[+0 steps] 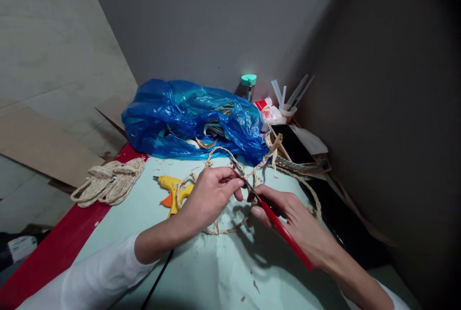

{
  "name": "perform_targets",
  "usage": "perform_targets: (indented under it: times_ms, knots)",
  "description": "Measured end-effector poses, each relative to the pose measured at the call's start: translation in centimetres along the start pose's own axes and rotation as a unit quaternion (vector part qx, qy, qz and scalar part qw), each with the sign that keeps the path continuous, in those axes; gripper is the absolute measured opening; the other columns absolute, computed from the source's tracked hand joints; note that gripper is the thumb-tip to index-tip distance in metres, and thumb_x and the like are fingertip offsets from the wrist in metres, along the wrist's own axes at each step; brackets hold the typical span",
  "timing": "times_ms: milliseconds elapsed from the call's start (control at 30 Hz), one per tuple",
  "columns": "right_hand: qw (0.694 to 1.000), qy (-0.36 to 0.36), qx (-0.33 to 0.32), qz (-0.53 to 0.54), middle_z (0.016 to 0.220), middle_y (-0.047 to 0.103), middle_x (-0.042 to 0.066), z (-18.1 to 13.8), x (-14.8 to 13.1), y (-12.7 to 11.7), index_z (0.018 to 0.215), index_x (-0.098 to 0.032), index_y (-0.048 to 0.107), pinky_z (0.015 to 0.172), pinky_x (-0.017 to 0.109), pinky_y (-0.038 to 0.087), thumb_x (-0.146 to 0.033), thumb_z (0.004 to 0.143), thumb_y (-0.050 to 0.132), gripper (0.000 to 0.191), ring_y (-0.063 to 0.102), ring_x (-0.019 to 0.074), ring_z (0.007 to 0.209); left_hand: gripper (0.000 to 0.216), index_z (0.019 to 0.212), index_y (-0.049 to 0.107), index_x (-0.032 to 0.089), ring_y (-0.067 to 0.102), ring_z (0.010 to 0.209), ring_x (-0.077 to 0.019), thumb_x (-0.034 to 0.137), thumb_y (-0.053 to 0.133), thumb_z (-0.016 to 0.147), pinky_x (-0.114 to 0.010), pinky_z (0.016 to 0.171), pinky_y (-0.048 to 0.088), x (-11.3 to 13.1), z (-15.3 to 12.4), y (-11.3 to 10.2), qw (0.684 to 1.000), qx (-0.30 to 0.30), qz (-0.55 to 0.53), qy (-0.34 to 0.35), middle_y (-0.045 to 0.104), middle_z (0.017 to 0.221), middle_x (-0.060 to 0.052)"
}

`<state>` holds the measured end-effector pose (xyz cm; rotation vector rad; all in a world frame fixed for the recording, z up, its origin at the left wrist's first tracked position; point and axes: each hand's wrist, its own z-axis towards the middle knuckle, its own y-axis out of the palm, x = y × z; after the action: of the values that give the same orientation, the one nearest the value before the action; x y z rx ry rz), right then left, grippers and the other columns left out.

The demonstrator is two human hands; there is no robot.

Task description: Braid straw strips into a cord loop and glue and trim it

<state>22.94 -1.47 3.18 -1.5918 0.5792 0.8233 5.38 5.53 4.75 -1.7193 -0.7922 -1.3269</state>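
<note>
A pair of red-handled scissors (280,229) is in my right hand (293,218); its dark blades point up and left to my left fingertips. My left hand (211,197) has its fingers pinched on a braided straw cord (264,158) where the blades meet it; the exact spot is partly hidden. The cord is bent into loops around and below both hands, and its frayed end sticks up to the right. Beside my left hand, a yellow glue gun (175,185) lies on the pale green table cover (194,276), partly covered by the wrist.
A coiled braided bundle (111,182) lies on the red edge at left. Behind are a crumpled blue plastic bag (187,113), a teal-lidded jar (248,80), a cup with glue sticks (288,112) and a phone (292,144). A black cable (158,279) runs toward the front.
</note>
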Motion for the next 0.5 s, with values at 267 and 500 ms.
perform_targets:
  times_ms: [267,500]
  knots:
    - [0.999,0.031,-0.025,-0.010,0.054,0.038,-0.007,-0.1,1.0,1.0,0.070,-0.022,0.041,0.051,0.026,0.025,-0.028,0.094,0.043,0.025,0.026,0.0104,0.049,0.028,0.061,0.060,0.015,0.033,0.040,-0.0066,0.034,0.059,0.082,-0.022,0.041,0.021,-2.6,0.8,0.3,0.999,-0.020,0.006,-0.034,0.052,0.052,0.002]
    - [0.997,0.016,-0.070,-0.006,0.052,0.046,-0.005,-0.3,0.8,1.0,0.066,-0.020,0.045,0.048,0.024,0.025,-0.021,0.089,0.046,0.023,0.035,0.0090,0.046,0.024,0.068,0.065,0.014,0.035,0.045,-0.0079,0.033,0.059,0.082,-0.022,0.044,0.025,-1.9,0.3,0.7,0.999,-0.024,0.029,-0.025,0.062,0.060,0.000]
